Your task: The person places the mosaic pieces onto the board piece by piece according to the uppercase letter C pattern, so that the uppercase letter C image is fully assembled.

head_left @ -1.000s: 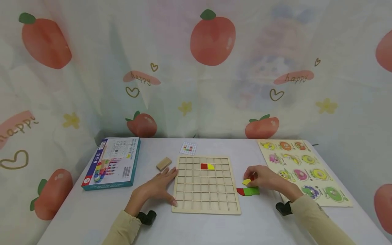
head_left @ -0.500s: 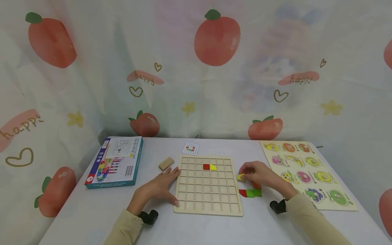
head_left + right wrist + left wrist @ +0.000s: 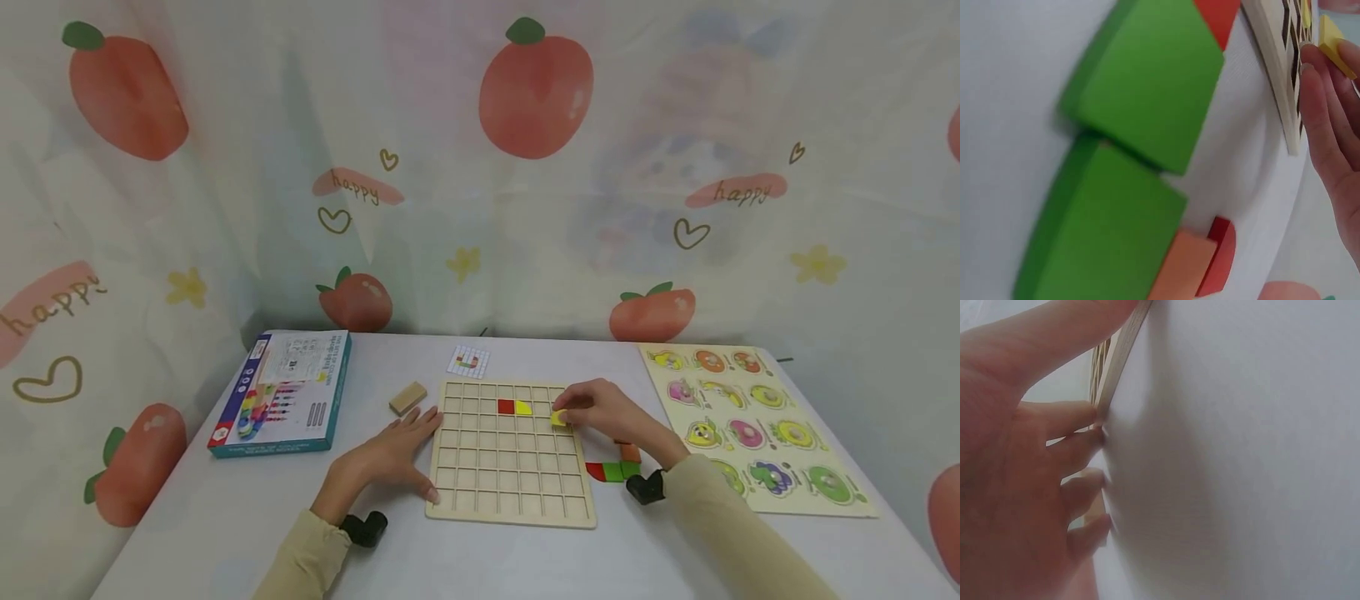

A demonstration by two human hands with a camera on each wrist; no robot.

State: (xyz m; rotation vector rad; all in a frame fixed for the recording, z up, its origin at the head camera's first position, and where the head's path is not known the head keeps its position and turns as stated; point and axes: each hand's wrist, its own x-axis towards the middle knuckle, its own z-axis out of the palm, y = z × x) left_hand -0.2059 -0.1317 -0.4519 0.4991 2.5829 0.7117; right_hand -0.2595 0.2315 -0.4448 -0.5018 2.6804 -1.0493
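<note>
My right hand (image 3: 603, 410) pinches a yellow piece (image 3: 558, 418) between thumb and fingers, over the right side of a wooden grid board (image 3: 510, 507). In the right wrist view the same yellow piece (image 3: 1331, 39) is tilted. A red square (image 3: 506, 407) and a yellow round-cornered piece (image 3: 523, 408) sit side by side in the grid's upper rows. My left hand (image 3: 384, 460) spreads along the board's left edge, thumb at the near corner; its fingertips touch the edge in the left wrist view. Right of the board lie a red rounded piece (image 3: 594, 472) and green squares (image 3: 613, 472).
An orange piece (image 3: 1182, 265) and another red piece (image 3: 1221, 259) lie by the green ones. A wooden block (image 3: 407, 399) and a pattern card (image 3: 468, 362) lie behind the board. A boxed toy (image 3: 281, 396) stands left, a fruit puzzle board (image 3: 817, 446) right.
My right hand has carried the yellow piece leftward from the loose pieces to over the board's right side, uncovering the orange and red pieces. The left hand stays at the board's edge.
</note>
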